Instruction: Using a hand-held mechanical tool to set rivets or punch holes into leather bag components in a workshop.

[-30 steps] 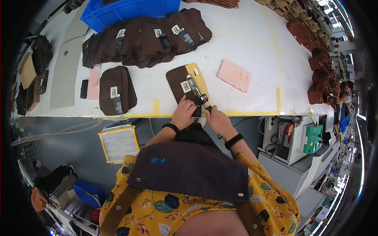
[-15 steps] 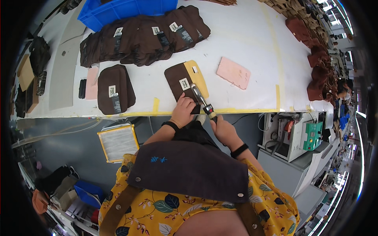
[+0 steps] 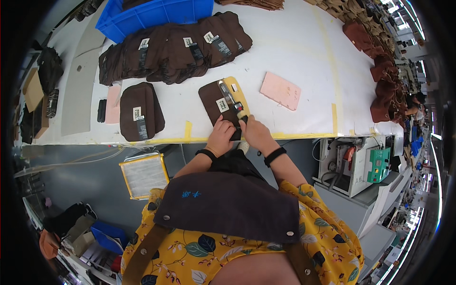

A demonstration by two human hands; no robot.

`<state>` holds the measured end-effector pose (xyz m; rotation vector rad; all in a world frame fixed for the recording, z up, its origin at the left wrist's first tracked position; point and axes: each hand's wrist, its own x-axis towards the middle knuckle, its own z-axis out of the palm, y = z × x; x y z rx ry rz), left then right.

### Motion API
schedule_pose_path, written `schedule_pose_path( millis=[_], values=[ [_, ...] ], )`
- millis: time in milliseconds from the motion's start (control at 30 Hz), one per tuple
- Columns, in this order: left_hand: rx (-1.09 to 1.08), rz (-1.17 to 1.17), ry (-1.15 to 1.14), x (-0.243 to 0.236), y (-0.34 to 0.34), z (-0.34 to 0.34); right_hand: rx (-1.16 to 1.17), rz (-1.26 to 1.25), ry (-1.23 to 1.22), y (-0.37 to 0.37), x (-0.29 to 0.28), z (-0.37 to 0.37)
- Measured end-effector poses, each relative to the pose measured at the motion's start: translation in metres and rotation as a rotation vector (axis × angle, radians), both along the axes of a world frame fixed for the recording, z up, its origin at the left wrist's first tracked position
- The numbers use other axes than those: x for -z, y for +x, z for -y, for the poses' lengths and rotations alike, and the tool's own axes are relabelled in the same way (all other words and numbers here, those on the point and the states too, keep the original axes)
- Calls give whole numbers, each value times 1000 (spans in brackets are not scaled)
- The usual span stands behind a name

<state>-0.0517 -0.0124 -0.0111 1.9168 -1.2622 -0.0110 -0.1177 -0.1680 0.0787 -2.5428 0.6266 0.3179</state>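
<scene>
A dark brown fabric piece (image 3: pixel 209 97) with a cream label lies near the table's front edge. A yellow strip (image 3: pixel 239 93) with a small white patch shows along its right side. My left hand (image 3: pixel 222 136) rests on its near end, fingers stretched out flat. My right hand (image 3: pixel 257 134) is closed round the handle of a silver-headed hand tool (image 3: pixel 229 95), whose exact kind I cannot make out. The tool has a cream band by my fingers, and its head lies over the brown piece. To the left is a small stack of similar brown pieces (image 3: pixel 153 111).
Overlapping brown pieces (image 3: pixel 171 54) lie in front of a blue crate (image 3: pixel 164 13) at the back. A pink card (image 3: pixel 280 90) lies to the right, another pink piece (image 3: pixel 113 103) to the left. Reddish-brown bags (image 3: pixel 385 97) line the far right. A green box (image 3: pixel 379 165) sits below the table's right end.
My right hand has moved left and slightly up, closer to my left hand. The tool's head has shifted up and left over the brown piece. My left hand stays on its near end.
</scene>
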Motion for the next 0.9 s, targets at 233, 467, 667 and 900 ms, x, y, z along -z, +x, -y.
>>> schedule_pose_path(
  millis=[233,467,667,900],
  values=[
    [-6,-4,-2,5,0,-1,-21,28,7,3,3,5],
    [7,-5,0,0,4,0,27,-151,32,-116,-29,-7],
    [-122,-53,-9,-12,6,1,96,12,70,-117,-14,23],
    [-453,-1,86,-26,26,10,390,263,-150,-58,33,98]
  ],
)
